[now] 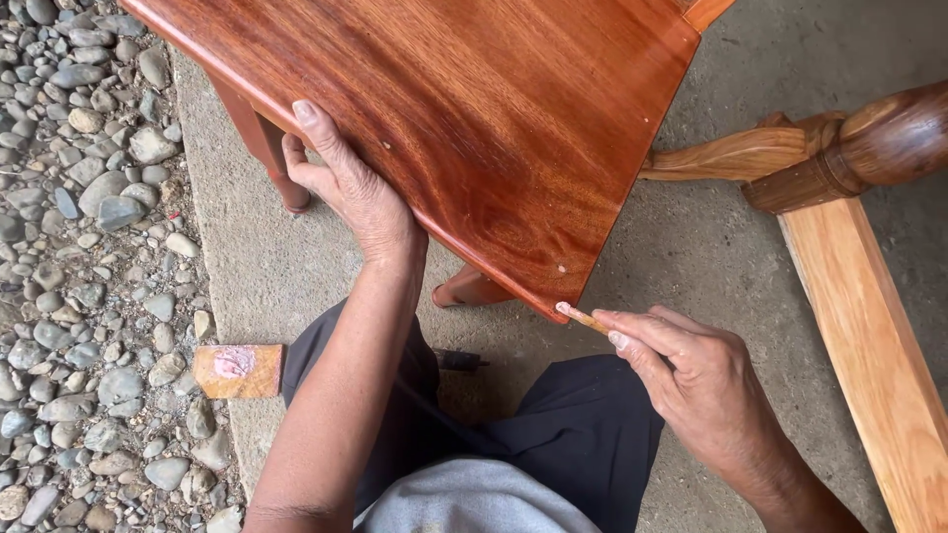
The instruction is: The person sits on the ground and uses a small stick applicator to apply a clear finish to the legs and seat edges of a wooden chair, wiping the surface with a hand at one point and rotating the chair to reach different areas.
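Left hand [351, 192] clamped over the near edge of the red-brown chair seat [474, 109], thumb on top, fingers curled under. Right hand [691, 380] pinched shut on a small stick [578, 316], tip touching the seat's near corner. Best done with light, short strokes along the edge, the seat held firm. Open concrete floor [691, 247] to the right of the corner; pale beam [869, 336] near the right wrist, gravel [89, 247] and a wood block [237, 370] to the left.

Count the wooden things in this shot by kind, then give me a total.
Reddish varnished seat panel: 1
Thin stick held by right hand: 1
Small flat block on gravel: 1
Turned furniture post: 1
Pale beam: 1
Total: 5
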